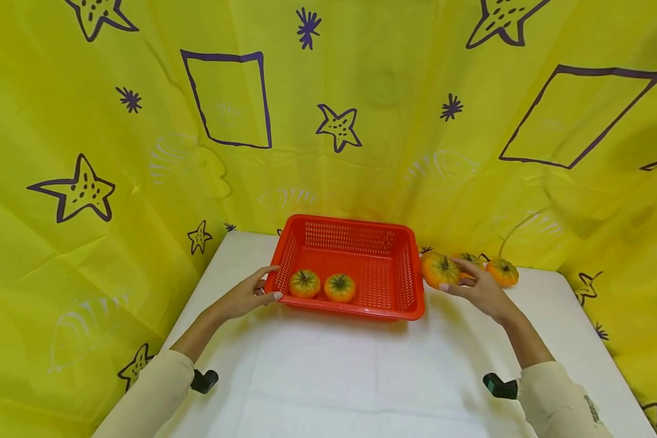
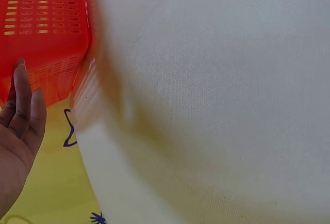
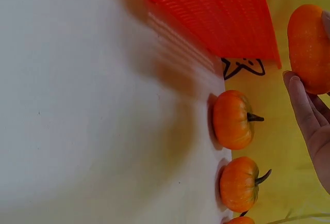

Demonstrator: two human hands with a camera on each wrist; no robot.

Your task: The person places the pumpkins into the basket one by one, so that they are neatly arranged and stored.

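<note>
Right grip: the right hand (image 1: 479, 292) holds an orange, ribbed, round pumpkin (image 1: 440, 272) between thumb and fingers.
Carrying it well: I judge that the pumpkin should stay higher than the rim when it crosses, and be lowered softly, so it does not knock the others.
Held pumpkin: at the left end of this grip, off the bench, just right of the basket.
Left grip: the left hand (image 1: 244, 296) is spread, touching the near left corner of the red, rectangular plastic basket (image 1: 373, 267); light steadying seems enough.
Inside basket: two similar pumpkins (image 1: 339, 288), near side, toward left.
White bench (image 1: 317, 371): other pumpkins (image 3: 232, 120) stand in a row, far right.
</note>
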